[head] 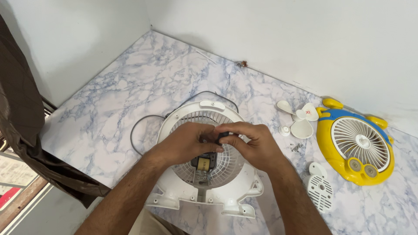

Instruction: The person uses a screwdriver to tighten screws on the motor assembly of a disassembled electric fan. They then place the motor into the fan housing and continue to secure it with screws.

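at the far left a dark brown cloth [19, 126] hangs down past the edge of the blue-veined marble table [130, 74]. a thin grey cable [136, 130] loops on the table just beside the white fan housing [204, 191], which lies flat with its round grille facing up. the left hand [185, 143] rests over the grille, fingers curled inward — its tips meet a small dark part [223, 137] at the centre, just above the motor [202, 164] with its yellowish coil. the right hand [254, 146] comes in from the other side, thumb and forefinger pinching that same dark part. further right lie a white three-blade propeller [300, 119], a small white cap [284, 130] and a few loose screws [297, 147]. below them sits a small white vented cover [320, 188] — and at the far right a yellow and blue fan [355, 146] lies face up.
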